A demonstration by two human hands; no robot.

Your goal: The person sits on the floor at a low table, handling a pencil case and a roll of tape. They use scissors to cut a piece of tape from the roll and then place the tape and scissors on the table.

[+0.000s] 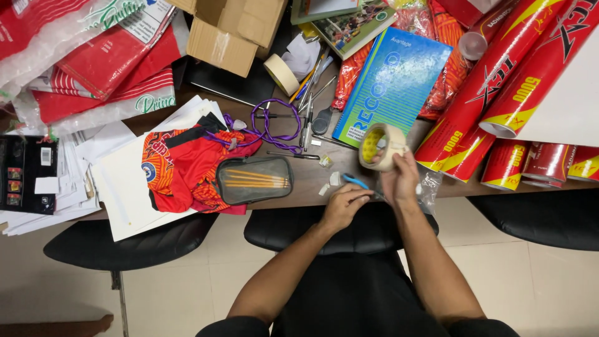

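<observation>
My right hand (399, 180) holds up a roll of tan adhesive tape (379, 146) above the front edge of the brown desk (299, 178), fingers gripping its lower rim. My left hand (342, 205) sits just left of it, closed around a small blue-handled tool (357, 181), maybe scissors or a cutter; its blades are hidden. Small scraps of white tape (326, 187) lie on the desk beside my left hand.
A mesh pencil pouch (253, 180) lies on red-orange cloth (181, 168) and white papers (125, 187). Purple cord (269, 128), pens, a second tape roll (282, 73), a blue record book (390, 84), cardboard box (231, 28) and red tubes (499, 81) crowd the desk. Black chairs stand below.
</observation>
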